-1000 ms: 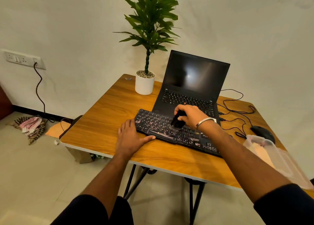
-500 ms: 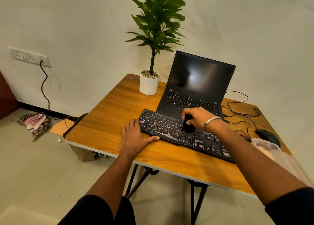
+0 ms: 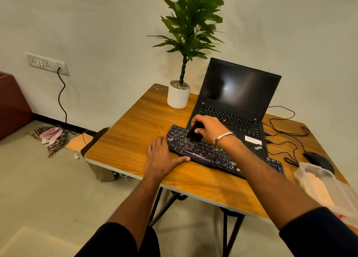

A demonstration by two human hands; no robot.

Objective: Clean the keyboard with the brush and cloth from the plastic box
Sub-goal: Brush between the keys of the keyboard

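The right hand (image 3: 208,129) grips the brush (image 3: 193,134) over the keyboard (image 3: 213,154), best swept lightly along rows while the flat left hand (image 3: 161,157) steadies its end.

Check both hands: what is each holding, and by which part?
The right hand grips the black brush by its upper body, bristles down on the keyboard. The left hand holds nothing; it rests flat at the keyboard's left end.

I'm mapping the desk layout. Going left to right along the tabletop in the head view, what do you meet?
left hand → potted plant → brush in the right hand → mouse → plastic box
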